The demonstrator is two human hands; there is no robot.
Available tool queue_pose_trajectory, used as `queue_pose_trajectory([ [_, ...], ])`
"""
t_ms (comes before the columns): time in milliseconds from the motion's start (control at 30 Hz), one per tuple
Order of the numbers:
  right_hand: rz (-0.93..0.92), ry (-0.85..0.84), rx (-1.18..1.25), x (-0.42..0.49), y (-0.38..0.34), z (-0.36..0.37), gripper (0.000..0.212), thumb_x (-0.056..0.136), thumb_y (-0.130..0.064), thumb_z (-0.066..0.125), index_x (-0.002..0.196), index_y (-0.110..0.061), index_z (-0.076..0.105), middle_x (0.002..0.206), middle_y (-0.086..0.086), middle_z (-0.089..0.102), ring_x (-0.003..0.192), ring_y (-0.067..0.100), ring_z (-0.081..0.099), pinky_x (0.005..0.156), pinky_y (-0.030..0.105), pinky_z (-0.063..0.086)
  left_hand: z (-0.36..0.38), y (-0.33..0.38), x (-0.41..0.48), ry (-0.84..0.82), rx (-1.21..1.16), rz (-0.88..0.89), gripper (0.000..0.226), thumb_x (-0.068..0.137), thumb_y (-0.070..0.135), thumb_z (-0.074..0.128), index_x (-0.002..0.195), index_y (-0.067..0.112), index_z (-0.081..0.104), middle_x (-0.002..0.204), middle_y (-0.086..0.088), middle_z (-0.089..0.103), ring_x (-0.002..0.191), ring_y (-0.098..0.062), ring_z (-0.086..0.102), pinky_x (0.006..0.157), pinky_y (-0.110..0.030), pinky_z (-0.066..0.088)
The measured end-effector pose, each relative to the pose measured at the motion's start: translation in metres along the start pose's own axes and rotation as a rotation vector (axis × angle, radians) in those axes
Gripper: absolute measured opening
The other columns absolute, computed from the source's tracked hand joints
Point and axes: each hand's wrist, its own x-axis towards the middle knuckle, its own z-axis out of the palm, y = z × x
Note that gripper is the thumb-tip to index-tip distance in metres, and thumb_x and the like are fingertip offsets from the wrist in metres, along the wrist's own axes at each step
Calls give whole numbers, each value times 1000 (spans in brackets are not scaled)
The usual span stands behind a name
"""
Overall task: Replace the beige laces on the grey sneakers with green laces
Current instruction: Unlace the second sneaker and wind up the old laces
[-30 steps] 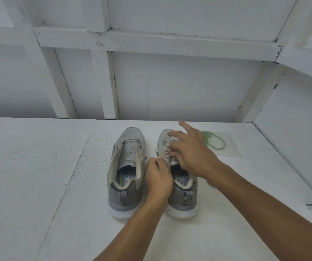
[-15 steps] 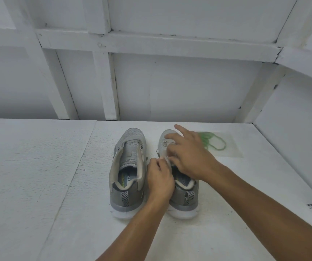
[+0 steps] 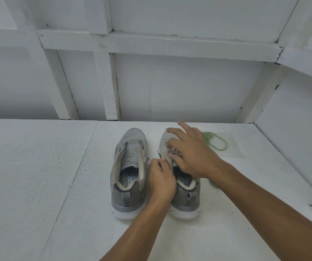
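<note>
Two grey sneakers stand side by side, heels toward me. The left sneaker (image 3: 129,166) shows no lace and its tongue lies open. The right sneaker (image 3: 184,193) still carries a beige lace (image 3: 170,153) across its upper eyelets. My left hand (image 3: 161,180) rests against the right sneaker's inner side, fingers pinched on the beige lace. My right hand (image 3: 193,154) hovers over the same sneaker, thumb and a finger on the lace, other fingers spread. A green lace (image 3: 216,141) lies coiled beyond the right sneaker, partly hidden by my right hand.
The shoes stand on a white textured tabletop (image 3: 38,176). A white panelled wall (image 3: 170,81) rises right behind, and a white side wall (image 3: 292,147) closes the right. The green lace lies on a thin clear sheet (image 3: 234,147).
My right hand has shifted slightly away from me along the right sneaker, its fingers spreading wider. My left hand stays pinched at the lace. The sneakers have not moved.
</note>
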Motion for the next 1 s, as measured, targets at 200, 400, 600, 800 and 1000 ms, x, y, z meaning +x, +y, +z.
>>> queue_pose_trajectory([
  [200, -27, -7, -11, 2, 5, 5, 9, 90, -22, 57, 95, -21, 63, 127, -5, 57, 141, 27, 28, 107, 49, 27, 1, -1, 2, 28, -36, -5, 34, 102, 26, 42, 70, 14, 40, 74, -7, 50, 69, -20, 45, 67, -32, 36],
  [400, 256, 258, 365, 7, 40, -30, 14, 93, -7, 49, 81, -14, 48, 76, 5, 57, 75, 27, 58, 68, 41, 49, -3, 3, -2, 1, 55, -27, 35, 103, 33, 36, 75, 14, 42, 79, -5, 51, 65, -10, 43, 57, -18, 33],
  [600, 406, 338, 359, 4, 63, -31, 8, 91, -9, 58, 83, -9, 56, 78, 7, 64, 74, 26, 61, 65, 36, 50, -3, 3, -2, -9, 55, -14, 34, 102, 35, 38, 77, 13, 45, 78, -5, 53, 68, -15, 47, 60, -25, 36],
  [800, 599, 103, 334, -9, 66, -2, 15, 91, -22, 63, 100, -11, 60, 105, 6, 63, 86, 25, 58, 70, 32, 46, -3, 8, 5, -67, 151, 38, 16, 92, 51, 43, 93, 36, 47, 106, 4, 58, 93, -14, 58, 86, -43, 51],
  [1000, 543, 178, 468, -33, 40, -9, 13, 91, -30, 62, 84, -19, 63, 88, -4, 65, 81, 16, 60, 68, 28, 44, -8, 33, 20, -207, 438, 342, 20, 88, 25, 55, 105, 34, 62, 117, 2, 50, 114, -17, 49, 101, -37, 41],
])
